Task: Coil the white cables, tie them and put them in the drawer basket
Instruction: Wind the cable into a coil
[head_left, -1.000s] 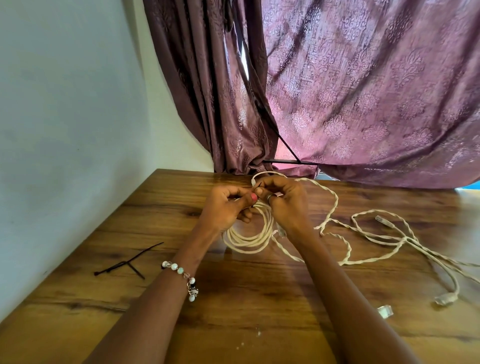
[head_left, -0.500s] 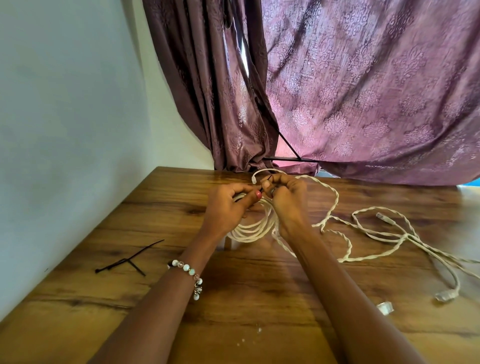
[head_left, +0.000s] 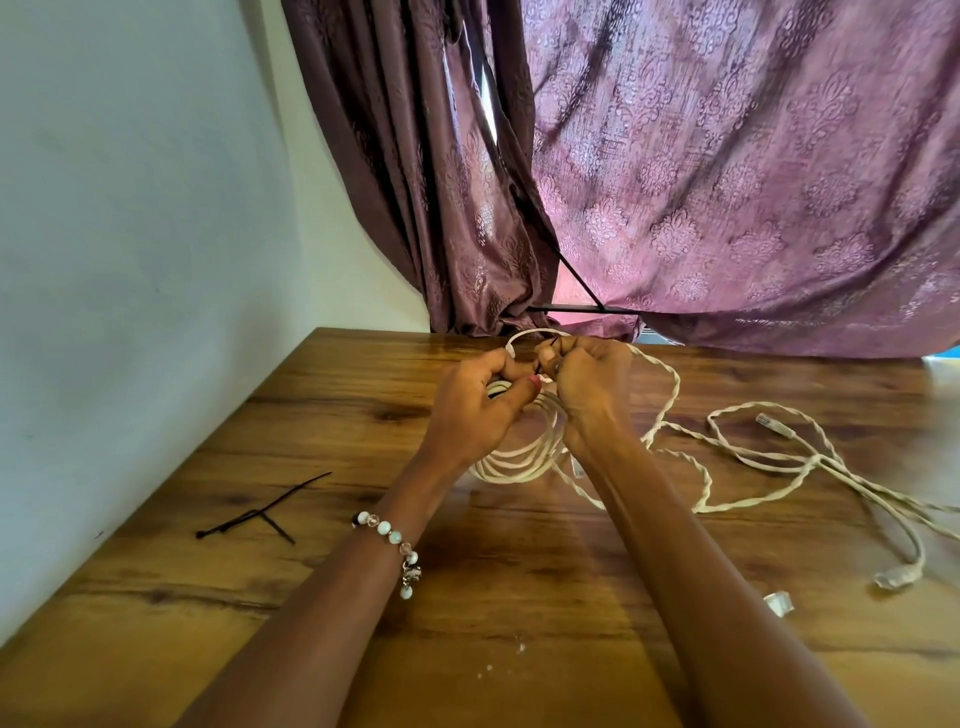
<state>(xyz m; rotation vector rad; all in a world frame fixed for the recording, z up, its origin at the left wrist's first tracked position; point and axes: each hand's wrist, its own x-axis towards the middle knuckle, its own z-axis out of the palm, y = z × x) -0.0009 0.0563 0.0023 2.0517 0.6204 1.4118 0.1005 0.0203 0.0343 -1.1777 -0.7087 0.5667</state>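
Head camera looks down at a brown wooden desk (head_left: 519, 571) standing against a pale wall. Both hands are close together over its far part. The left hand (head_left: 470, 410) has its fingers curled around a coiled bundle of white cable (head_left: 524, 452), which is lifted above the desk. The right hand (head_left: 589, 387) pinches a thin black cable tie (head_left: 551, 344) at the top of this coil. Loose twisted white cable (head_left: 769, 457) lies spread on the desk to the right, with a clear plug (head_left: 893, 579) at its end. Spare black cable ties (head_left: 260, 512) lie near the wall on the left. A beaded bracelet (head_left: 395, 543) is on the left wrist. Purple patterned curtains (head_left: 727, 182) hang behind.
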